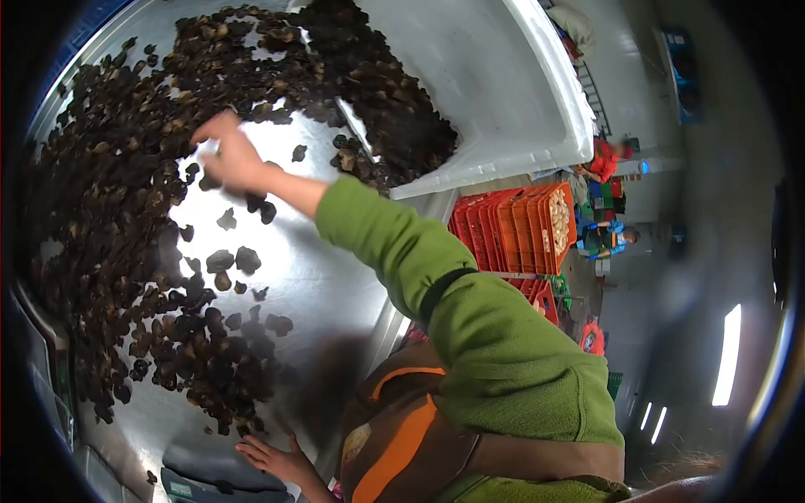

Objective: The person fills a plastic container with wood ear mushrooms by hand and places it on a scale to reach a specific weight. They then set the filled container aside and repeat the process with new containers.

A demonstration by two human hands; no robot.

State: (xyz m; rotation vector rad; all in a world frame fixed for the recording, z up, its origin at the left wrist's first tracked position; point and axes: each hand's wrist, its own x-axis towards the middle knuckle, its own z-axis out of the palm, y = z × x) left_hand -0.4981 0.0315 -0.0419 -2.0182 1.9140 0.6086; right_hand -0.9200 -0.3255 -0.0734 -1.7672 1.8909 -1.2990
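Dark brown, flat, irregular pieces (109, 193) are spread thickly over a shiny metal table (310, 251). My right hand (231, 155), in a green sleeve, is over the table at the edge of the main spread. Its fingers are bent and smeared by motion; whether it holds a piece is unclear. Several loose pieces (247, 260) lie beneath and beside it. My left hand (277, 461) is low in the view, fingers spread, near the lower edge of a smaller cluster (218, 360) and beside a dark grey container (210, 479).
A large white bin (478, 84) with more dark pieces stands at the upper middle. Beyond the table are stacked red and orange crates (528, 226), one holding pale pieces. A person in red (605, 159) and another in blue (616, 238) are farther off.
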